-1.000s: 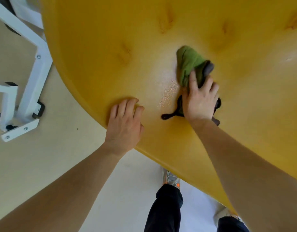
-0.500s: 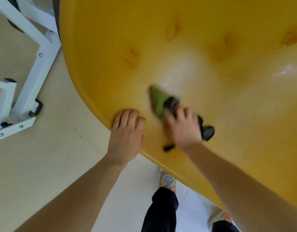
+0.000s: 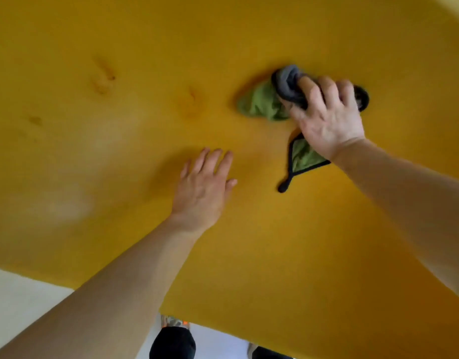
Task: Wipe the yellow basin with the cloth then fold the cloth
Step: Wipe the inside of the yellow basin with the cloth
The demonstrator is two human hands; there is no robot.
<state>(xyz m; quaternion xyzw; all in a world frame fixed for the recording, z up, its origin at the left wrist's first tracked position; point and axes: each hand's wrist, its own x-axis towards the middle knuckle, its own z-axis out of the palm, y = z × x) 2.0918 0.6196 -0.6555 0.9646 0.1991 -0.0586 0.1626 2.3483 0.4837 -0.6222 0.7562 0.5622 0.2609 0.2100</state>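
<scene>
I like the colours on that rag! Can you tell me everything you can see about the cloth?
The cloth is soft, fuzzy-looking fabric, green on one side and grey on the other, edged with black trim that ends in a small tail. It lies bunched and crumpled on the yellow basin, pressed down under the right hand. One corner pokes out below the wrist.

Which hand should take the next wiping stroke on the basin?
Right. The right hand already grips the bunched cloth against the yellow basin; the left hand lies flat and empty on it, bracing.
</scene>
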